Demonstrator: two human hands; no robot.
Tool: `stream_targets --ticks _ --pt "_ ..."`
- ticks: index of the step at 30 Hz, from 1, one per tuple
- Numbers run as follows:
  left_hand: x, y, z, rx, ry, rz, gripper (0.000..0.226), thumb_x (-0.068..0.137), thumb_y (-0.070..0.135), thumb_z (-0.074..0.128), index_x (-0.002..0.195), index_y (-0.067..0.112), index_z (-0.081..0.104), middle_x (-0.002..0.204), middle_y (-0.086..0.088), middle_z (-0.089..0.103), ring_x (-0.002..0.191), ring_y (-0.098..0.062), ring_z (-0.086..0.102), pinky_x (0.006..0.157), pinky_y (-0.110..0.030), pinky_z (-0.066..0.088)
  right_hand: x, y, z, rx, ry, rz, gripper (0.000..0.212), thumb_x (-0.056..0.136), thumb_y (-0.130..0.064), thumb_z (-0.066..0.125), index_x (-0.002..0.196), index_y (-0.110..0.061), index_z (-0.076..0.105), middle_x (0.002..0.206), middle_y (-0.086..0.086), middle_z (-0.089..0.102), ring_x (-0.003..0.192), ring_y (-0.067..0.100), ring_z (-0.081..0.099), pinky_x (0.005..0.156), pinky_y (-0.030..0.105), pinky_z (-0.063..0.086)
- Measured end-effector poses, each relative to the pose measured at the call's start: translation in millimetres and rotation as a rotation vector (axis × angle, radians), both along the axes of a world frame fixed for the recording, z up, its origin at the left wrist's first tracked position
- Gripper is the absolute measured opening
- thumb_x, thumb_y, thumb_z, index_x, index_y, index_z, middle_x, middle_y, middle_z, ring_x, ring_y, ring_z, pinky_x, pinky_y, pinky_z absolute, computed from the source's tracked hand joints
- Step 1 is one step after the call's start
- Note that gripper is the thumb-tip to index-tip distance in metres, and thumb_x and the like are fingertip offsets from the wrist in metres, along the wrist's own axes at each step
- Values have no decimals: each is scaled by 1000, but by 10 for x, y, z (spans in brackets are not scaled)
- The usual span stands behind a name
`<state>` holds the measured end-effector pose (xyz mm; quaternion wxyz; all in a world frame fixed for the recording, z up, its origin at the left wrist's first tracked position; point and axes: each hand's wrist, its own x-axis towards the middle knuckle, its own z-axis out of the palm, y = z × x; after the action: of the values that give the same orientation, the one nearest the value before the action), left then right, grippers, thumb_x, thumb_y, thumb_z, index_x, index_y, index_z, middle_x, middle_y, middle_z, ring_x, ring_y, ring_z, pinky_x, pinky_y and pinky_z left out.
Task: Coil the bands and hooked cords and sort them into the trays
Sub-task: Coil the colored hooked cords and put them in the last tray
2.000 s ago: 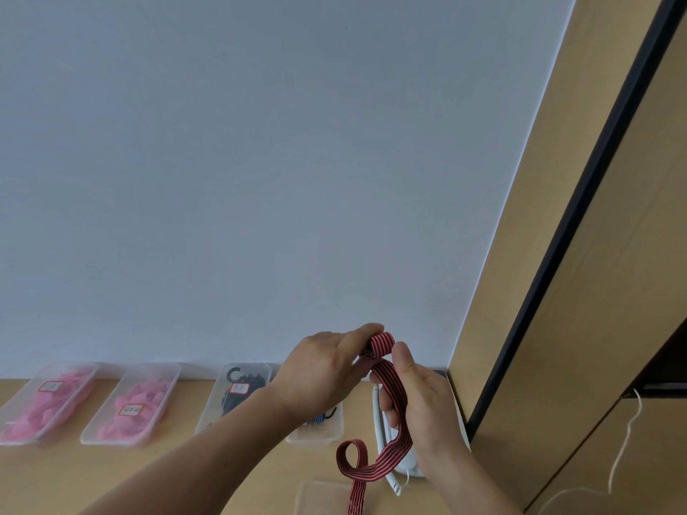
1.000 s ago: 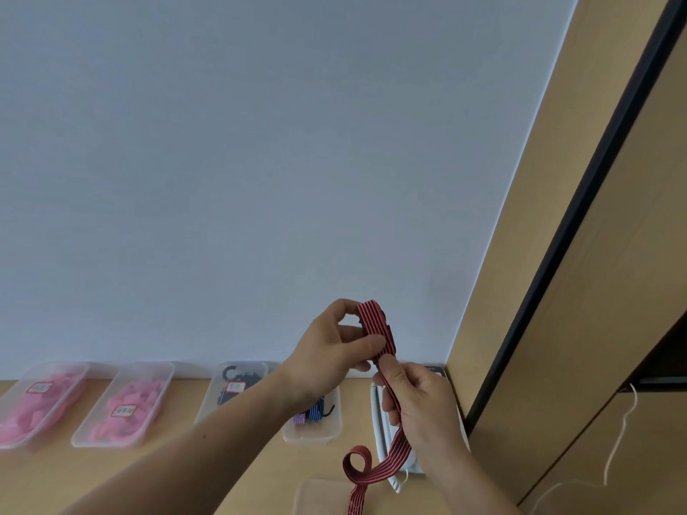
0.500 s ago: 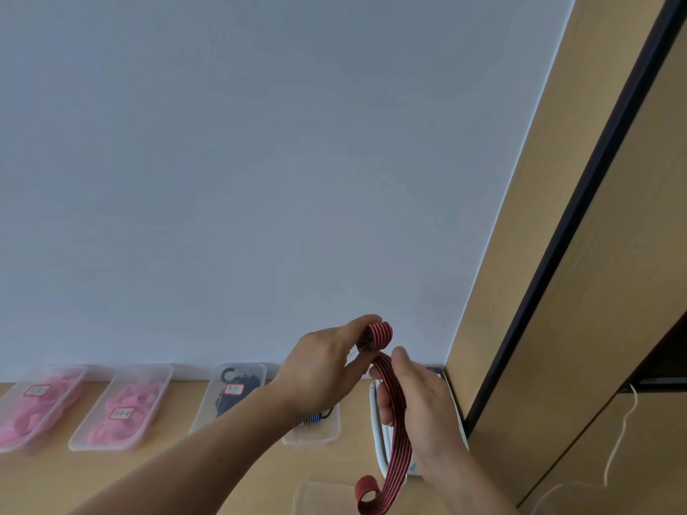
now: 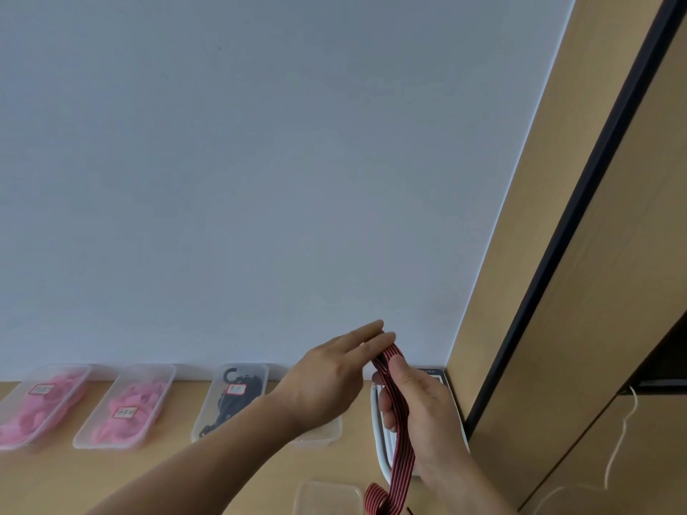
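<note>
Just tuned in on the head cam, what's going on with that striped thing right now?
A person is coiling a red-and-black striped band. The right hand grips it partway along, while the left hand touches its top end with straight fingers. The loose tail hangs down, curling beside a clear tray. Along the wall sit two pink-filled trays and a tray of black hooked cords.

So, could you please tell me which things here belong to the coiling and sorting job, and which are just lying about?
Job: striped band, gripped by the right hand, touched by the left hand; left pink tray; second pink tray; hooked-cord tray; empty tray.
Lying about: white string at far right; dark device behind the hands.
</note>
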<state>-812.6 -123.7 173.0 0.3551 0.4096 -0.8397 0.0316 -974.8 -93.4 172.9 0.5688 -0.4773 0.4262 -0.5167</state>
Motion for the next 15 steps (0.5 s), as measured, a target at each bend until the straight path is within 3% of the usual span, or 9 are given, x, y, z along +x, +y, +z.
stream_targets --ticks 2,3,5,6,8,10,12,15 --pt "-41 41 36 410 354 -2 69 90 3 56 150 30 33 149 8 46 121 -9 60 90 -23 54 -32 4 28 -35 -17 3 55 80 -51 59 89 1 71 62 10 58 50 15 50 49 23 40" --pt "-62 52 91 638 583 -23 66 92 11 55 151 29 31 144 8 51 117 -8 63 90 -23 54 -41 9 44 -55 -16 10 53 80 -49 58 90 2 70 63 10 59 50 15 50 49 22 41" --pt "-88 34 218 1006 935 -91 50 89 34 58 137 21 54 124 -3 69 104 -18 70 87 -34 56 -41 20 67 -89 -4 29 51 81 -46 58 87 4 66 63 8 59 50 14 50 50 22 41" --pt "-95 28 277 1098 961 -132 46 86 44 58 122 17 67 113 -8 73 101 -24 71 89 -40 56 -35 26 74 -103 5 36 50 81 -45 57 84 5 64 63 8 60 50 14 50 51 23 41" --pt "-105 44 357 1108 922 -192 43 85 46 62 106 10 72 105 -15 74 97 -30 70 97 -53 51 -31 39 81 -133 24 44 47 83 -43 57 79 4 61 65 9 60 51 15 50 52 24 42" --pt "-120 38 384 1102 981 -213 47 80 37 71 113 5 66 108 -19 72 97 -33 67 101 -58 46 -39 46 91 -157 38 44 45 84 -43 57 77 1 61 65 8 60 50 15 50 52 24 42" --pt "-140 32 407 1101 1062 -217 50 77 27 74 118 2 62 110 -20 72 97 -35 68 100 -54 50 -51 44 107 -160 55 39 42 84 -43 58 76 -2 62 65 8 60 49 16 50 51 26 41" --pt "-193 18 472 1001 1128 -249 40 78 14 70 114 -2 63 104 -21 73 87 -32 71 82 -40 59 -76 31 127 -163 100 1 36 87 -39 57 78 -6 65 62 6 60 48 15 50 49 26 42"
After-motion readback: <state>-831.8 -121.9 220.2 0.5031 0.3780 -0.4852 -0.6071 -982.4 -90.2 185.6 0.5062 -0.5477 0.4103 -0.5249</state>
